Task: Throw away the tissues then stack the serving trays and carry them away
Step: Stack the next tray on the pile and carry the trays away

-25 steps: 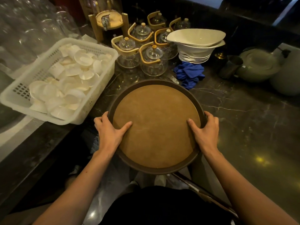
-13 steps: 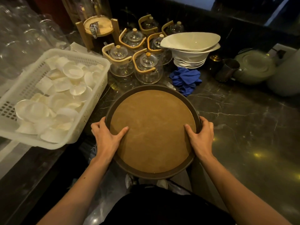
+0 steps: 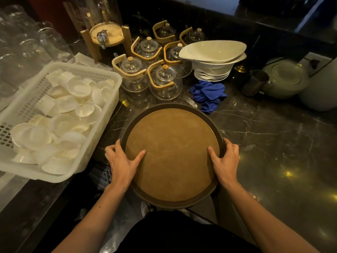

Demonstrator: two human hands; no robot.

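Observation:
A round serving tray (image 3: 172, 148) with a dark rim and a brown inner surface sits at the near edge of the dark marble counter (image 3: 273, 143), its near part overhanging the edge. My left hand (image 3: 122, 161) grips its left rim, thumb lying on the brown surface. On the opposite rim my right hand (image 3: 225, 159) holds the same way. Whether more trays lie stacked under it is hidden. No tissues are visible.
A white plastic basket (image 3: 107, 114) of small white dishes stands to the left. Several glass teapots (image 3: 165, 82) with wooden handles, stacked white bowls (image 3: 212, 59), a blue cloth (image 3: 207, 94), a metal cup (image 3: 254, 83) and a green pot (image 3: 286, 78) crowd the back.
The tray has slid forward onto the counter, closer to the teapots and the blue cloth. Both hands keep the same hold on its rim.

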